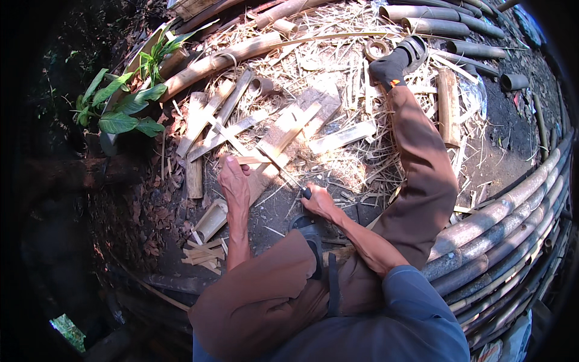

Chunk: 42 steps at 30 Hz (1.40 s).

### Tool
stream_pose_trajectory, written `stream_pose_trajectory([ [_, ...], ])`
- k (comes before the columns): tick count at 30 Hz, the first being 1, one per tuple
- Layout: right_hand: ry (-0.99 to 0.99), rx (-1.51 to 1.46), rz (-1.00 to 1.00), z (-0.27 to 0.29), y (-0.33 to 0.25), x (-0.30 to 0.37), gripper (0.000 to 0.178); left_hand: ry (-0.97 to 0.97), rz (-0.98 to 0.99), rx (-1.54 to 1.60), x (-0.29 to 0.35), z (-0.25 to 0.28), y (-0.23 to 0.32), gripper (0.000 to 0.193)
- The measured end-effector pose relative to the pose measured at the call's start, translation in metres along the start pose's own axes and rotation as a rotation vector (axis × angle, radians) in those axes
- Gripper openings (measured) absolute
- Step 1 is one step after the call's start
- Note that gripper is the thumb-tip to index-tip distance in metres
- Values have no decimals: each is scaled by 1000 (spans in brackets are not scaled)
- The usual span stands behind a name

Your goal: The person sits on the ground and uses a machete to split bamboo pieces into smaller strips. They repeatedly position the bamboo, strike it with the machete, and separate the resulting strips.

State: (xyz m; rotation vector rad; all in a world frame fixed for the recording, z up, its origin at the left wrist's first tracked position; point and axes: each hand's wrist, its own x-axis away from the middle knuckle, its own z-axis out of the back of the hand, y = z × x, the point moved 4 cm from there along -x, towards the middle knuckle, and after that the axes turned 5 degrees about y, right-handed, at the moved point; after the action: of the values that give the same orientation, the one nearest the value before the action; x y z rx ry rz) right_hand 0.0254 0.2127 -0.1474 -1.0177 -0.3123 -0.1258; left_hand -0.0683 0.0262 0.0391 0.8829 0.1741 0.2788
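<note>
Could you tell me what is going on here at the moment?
A person sits on the ground among bamboo poles and shavings. The left hand holds a thin bamboo strip steady on a wooden block, while the right hand grips a knife set against it. Cut pieces lie beside the left knee.

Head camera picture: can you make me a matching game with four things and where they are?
Things:
1. left hand
2. right hand
3. green plant
4. sandal

Places:
A. on the outstretched foot, far end
B. gripping a dark tool handle
C. far left, beside the bamboo scraps
D. holding a thin bamboo strip

Pairs: 1-D, 2-B, 3-C, 4-A
</note>
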Motion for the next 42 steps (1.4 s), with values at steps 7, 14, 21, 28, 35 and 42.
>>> stream_pose_trajectory([
  [7, -99, -163, -145, 7, -40, 27, 30, 170, 274, 53, -1, 86, -149, 48],
  [14, -55, -357, -370, 62, -61, 76, 30, 256, -78, -267, 3, 51, -118, 26],
  [21, 23, -314, -551, 81, -26, 104, 40, -352, -505, -136, -42, -136, -6, 28],
  [28, -4, -154, -498, 69, -19, 108, 38, -182, -571, -212, -70, -166, -26, 33],
  [35, 423, 105, 55, 74, -44, 61, 53, -348, 410, 865, -29, -73, -5, 23],
  [42, -234, -469, -159, 84, -92, 38, 51, -371, 398, 1016, 51, -64, -18, 28],
])
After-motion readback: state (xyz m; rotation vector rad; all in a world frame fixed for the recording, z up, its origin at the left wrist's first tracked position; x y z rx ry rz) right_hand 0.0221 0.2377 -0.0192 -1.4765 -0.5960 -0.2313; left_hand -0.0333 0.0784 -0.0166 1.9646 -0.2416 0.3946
